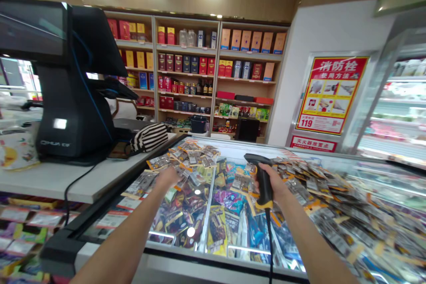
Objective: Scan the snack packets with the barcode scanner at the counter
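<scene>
Head view shows two bare hands over a glass surface [120, 186] with a dark frame, colourful bagged goods showing beneath the glass. The right grip [277, 183] is closed around the handle of a black and yellow handheld scanner [264, 182], which stands roughly upright above the glass, its head uppermost and its cord [269, 239] hanging down from the handle. The left grip [168, 177] is at the near edge of a heap of small packets [199, 157]; its fingertips are hard to make out, so whether it grasps a packet cannot be told. Beyond the right forearm, a larger spread of similar packets [333, 206] covers the right part of the glass. To the left, a checkout terminal [56, 111] and a striped pouch [151, 137] rest on a white surface [83, 186]. Shelves [186, 73] of boxed goods line the back wall.
</scene>
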A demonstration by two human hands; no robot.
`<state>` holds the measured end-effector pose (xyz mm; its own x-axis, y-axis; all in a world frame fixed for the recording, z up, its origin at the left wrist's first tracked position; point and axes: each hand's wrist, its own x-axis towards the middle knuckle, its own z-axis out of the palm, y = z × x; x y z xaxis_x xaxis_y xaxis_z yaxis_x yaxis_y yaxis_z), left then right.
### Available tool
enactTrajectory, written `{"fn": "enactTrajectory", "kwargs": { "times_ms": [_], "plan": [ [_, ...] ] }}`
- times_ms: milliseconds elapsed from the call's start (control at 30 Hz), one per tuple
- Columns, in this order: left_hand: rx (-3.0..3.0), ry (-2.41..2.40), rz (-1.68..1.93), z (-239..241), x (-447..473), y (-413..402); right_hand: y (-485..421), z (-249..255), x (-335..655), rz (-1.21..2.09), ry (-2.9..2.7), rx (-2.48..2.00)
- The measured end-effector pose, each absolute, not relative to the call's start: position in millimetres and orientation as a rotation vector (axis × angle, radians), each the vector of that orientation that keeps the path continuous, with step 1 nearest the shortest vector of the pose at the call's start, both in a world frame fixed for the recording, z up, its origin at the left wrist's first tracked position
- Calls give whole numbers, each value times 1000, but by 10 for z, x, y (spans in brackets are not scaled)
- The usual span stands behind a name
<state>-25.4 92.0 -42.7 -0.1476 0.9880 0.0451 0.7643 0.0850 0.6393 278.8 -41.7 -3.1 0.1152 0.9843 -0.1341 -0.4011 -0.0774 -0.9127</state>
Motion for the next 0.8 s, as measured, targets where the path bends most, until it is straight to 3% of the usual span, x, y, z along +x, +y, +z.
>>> {"fn": "enactTrajectory", "kwargs": {
  "times_ms": [400,800],
  "plan": [
    [1200,1419,1068,-183,210,793,-654,-71,2292,1572,-812,-998],
    [1038,1297,1192,-123,512,810,-694,-31,2265,1592,-867,-902]
  ]
}}
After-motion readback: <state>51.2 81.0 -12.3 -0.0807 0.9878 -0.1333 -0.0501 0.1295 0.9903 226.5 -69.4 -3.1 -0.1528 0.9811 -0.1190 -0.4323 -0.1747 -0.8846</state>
